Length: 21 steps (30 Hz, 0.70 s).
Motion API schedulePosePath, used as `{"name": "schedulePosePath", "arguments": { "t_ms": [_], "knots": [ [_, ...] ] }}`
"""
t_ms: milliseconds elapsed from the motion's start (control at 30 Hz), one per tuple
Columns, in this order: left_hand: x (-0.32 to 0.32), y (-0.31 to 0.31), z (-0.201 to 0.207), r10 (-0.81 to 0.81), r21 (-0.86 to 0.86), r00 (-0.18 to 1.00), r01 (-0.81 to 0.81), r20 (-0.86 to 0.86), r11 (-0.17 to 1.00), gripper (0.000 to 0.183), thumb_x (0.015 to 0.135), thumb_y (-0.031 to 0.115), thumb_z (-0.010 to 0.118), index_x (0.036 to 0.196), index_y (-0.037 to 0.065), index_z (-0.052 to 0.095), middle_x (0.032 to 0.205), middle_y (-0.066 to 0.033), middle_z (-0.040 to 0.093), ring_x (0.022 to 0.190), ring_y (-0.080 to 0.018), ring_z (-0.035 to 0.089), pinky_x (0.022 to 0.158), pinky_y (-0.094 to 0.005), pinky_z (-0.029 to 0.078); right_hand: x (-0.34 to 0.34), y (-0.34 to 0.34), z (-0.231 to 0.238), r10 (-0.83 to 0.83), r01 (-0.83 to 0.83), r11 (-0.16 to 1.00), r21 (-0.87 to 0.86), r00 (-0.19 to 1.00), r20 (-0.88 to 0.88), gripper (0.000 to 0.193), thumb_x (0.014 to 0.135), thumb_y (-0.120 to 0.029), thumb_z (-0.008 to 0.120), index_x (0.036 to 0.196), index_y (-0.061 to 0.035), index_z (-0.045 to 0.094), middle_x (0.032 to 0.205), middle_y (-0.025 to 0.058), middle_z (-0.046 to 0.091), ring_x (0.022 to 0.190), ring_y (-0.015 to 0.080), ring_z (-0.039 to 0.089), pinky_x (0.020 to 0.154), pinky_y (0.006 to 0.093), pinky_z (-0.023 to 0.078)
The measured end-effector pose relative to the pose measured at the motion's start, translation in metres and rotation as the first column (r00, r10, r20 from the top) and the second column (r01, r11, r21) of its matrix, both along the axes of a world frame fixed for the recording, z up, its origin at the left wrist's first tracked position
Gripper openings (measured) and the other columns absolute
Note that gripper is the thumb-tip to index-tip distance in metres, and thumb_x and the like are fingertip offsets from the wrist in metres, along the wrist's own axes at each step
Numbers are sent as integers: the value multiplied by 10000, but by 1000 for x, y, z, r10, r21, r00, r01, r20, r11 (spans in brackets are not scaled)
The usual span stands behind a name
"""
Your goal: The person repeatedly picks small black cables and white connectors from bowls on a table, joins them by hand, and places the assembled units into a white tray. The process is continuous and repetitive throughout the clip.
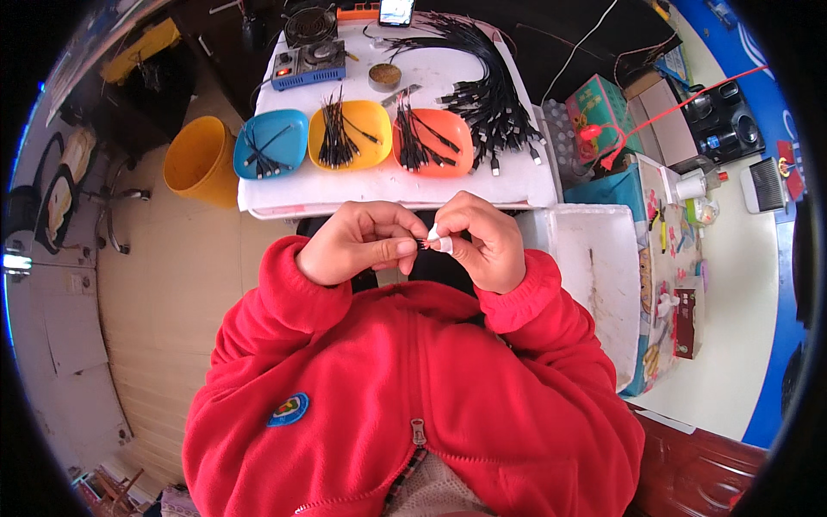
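Note:
In front of my chest, just short of the table's front edge, both hands meet with fingers pinched. My left hand (366, 243) is closed on a small black cable (421, 245) with thin reddish wires showing at its end. White wraps cover the thumb and index fingertips of my right hand (482, 237), which closes on that wire end. Most of the cable is hidden by the fingers. Beyond my hands stand a blue bowl (299, 142), a yellow bowl (383, 125) and an orange bowl (463, 136), each holding short black cables.
A large bundle of black cables (495, 99) with metal plugs lies at the table's right. Behind the bowls are a blue soldering station (308, 66), a round tin (384, 77) and a phone (396, 11). A yellow bin (196, 159) stands left; a white foam box (599, 284) sits right.

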<state>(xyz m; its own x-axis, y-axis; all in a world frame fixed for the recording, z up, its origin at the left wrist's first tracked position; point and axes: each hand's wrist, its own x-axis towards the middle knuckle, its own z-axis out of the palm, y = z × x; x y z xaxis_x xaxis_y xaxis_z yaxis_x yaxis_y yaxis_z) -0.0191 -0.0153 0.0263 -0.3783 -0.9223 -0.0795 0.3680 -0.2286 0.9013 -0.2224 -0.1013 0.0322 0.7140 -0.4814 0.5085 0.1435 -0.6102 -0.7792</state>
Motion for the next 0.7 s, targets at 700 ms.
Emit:
{"name": "schedulePosePath", "arguments": {
  "t_ms": [700],
  "knots": [
    [123, -306, -70, 508, -320, -201, 572, 838, 755, 100, 830, 111, 613, 877, 40, 665, 874, -131, 558, 824, -334, 625, 731, -414, 503, 24, -21, -172, 454, -400, 891, 213, 797, -400, 180, 910, -223, 518, 934, -78, 621, 911, 100, 647, 913, 280, 619, 819, 390, 494]
  ]
}}
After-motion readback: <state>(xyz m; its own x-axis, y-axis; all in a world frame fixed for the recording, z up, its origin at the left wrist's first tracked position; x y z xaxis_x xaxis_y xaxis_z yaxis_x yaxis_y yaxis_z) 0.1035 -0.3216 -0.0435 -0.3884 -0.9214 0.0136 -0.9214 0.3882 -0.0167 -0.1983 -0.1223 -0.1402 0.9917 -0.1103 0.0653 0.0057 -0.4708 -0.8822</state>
